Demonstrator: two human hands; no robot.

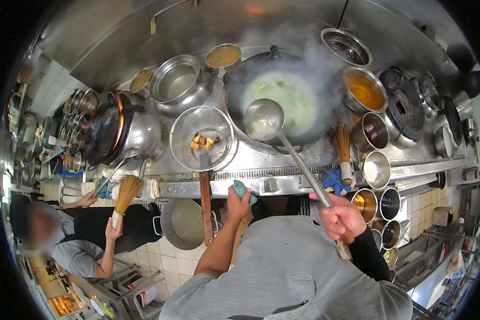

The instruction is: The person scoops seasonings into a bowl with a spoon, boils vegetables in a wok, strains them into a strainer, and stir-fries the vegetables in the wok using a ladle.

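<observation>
The right hand (342, 217) grips a long steel ladle (265, 121) by its wooden-ended handle. The left hand (239, 205) closes round a green cloth (240, 188) at the worktop's (213, 189) front edge. Beyond, the ladle's dull grey bowl overlaps the near side of a black wok (233, 88) of steaming, pale green soup (290, 98).

the strainer (189, 120) lies left of the wok (233, 93).

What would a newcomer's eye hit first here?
Probably the steaming wok of pale green liquid, upper centre, with a big ladle in the right hand over its near edge. Then the orange glow along the left-hand wok, likely flame, near a co-worker holding a brush. Between the two woks, a round strainer holds brown pieces.
</observation>
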